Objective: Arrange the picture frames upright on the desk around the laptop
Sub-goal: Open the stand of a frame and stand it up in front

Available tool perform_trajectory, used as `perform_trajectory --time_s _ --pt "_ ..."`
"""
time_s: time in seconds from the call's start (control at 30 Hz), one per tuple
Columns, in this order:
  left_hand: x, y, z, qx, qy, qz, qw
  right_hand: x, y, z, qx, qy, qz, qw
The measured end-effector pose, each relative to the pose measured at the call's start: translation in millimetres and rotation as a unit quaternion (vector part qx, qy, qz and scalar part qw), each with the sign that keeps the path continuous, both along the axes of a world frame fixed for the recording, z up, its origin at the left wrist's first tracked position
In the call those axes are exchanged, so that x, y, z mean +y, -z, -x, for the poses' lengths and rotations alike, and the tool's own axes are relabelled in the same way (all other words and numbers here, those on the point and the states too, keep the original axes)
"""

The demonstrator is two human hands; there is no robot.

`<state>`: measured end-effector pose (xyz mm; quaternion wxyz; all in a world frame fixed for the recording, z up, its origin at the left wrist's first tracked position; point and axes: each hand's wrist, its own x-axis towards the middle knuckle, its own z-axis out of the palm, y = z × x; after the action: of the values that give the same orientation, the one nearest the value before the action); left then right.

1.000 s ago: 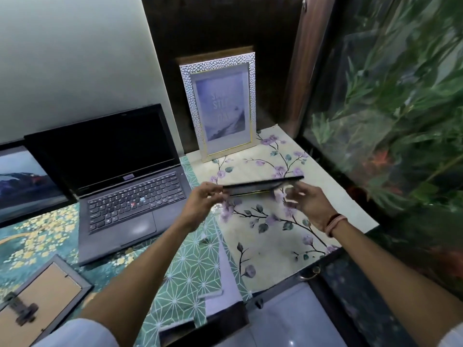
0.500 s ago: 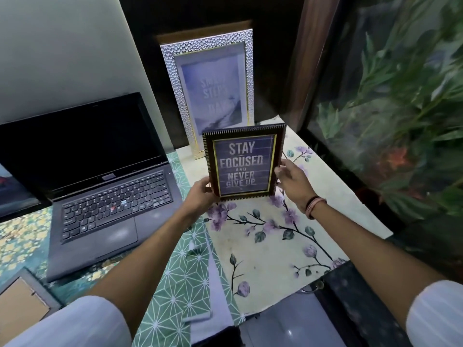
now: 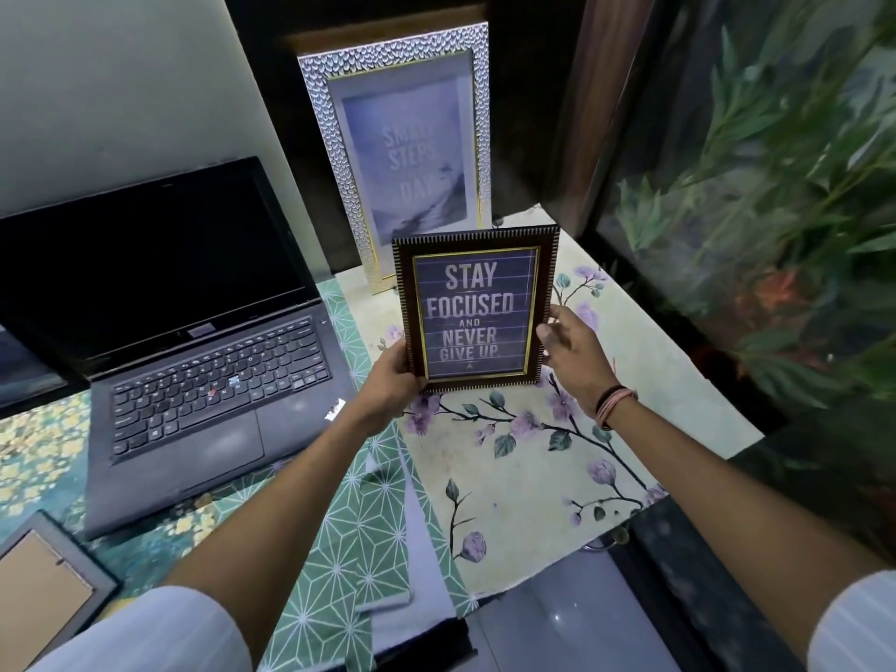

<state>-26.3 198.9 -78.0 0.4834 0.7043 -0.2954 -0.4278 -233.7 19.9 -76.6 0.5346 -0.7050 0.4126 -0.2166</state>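
Note:
A small dark brown frame (image 3: 477,308) reading "Stay focused and never give up" stands upright on the floral cloth, right of the open laptop (image 3: 194,332). My left hand (image 3: 392,380) grips its lower left corner. My right hand (image 3: 572,351) is at its right edge with fingers spread, barely touching. Behind it a tall silver frame (image 3: 397,147) stands upright against the dark wall. A grey frame (image 3: 43,584) lies face down at the bottom left. Another dark frame (image 3: 24,375) stands partly visible left of the laptop.
The desk is covered by a floral cloth (image 3: 533,477) and a green patterned cloth (image 3: 359,526). A glass panel with green plants (image 3: 751,186) runs along the right side. The desk's front edge (image 3: 533,589) drops to a grey floor.
The brown frame went from flat and edge-on to upright, facing me, resting on the cloth. My right hand has loosened from its right edge. The view moved closer.

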Motion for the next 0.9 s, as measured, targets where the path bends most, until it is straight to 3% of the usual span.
perform_trajectory --time_s 0.3,0.9 --pt "21 9 2 0.008 0.017 -0.016 1.0 30 -5 10 -0.002 -0.004 -0.018 1.0" --pt "42 15 37 -0.042 -0.111 -0.033 0.992 60 10 23 0.122 0.036 -0.028 0.991"
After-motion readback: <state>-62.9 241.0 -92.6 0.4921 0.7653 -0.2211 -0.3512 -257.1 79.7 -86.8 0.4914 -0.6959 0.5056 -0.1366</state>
